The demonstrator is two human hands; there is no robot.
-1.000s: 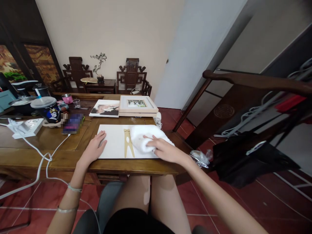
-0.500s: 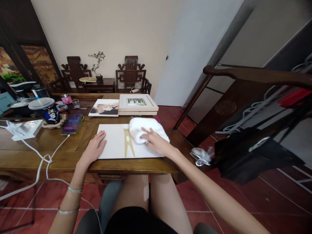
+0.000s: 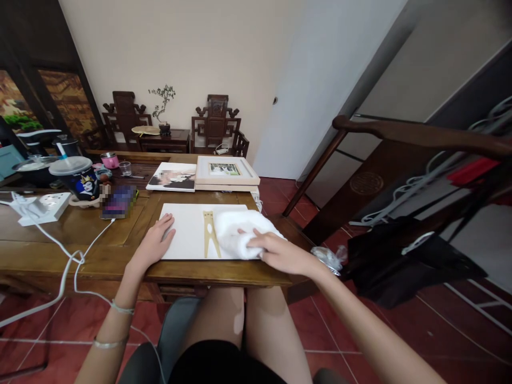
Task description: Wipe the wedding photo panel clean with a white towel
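Observation:
A white board (image 3: 182,234) with a tan cat figure (image 3: 209,229) on its face lies flat near the table's front edge. My left hand (image 3: 158,240) rests on the board's left end, its fingers stretched out. On the right half of the board is a white fluffy towel (image 3: 248,224), bunched up. My right hand (image 3: 276,250) grips the towel at its near side and presses it onto the board. The towel covers the board's right part.
Behind the board lie a photo print (image 3: 172,178) and a stack of picture frames (image 3: 228,173). To the left are a phone (image 3: 118,201) on a cable, a power strip (image 3: 50,208) and a lidded cup (image 3: 76,176). A wooden chair (image 3: 368,184) stands at the right.
My right hand has drawn the towel towards me and a little to the right across the board. My left hand has stayed on the board's left end.

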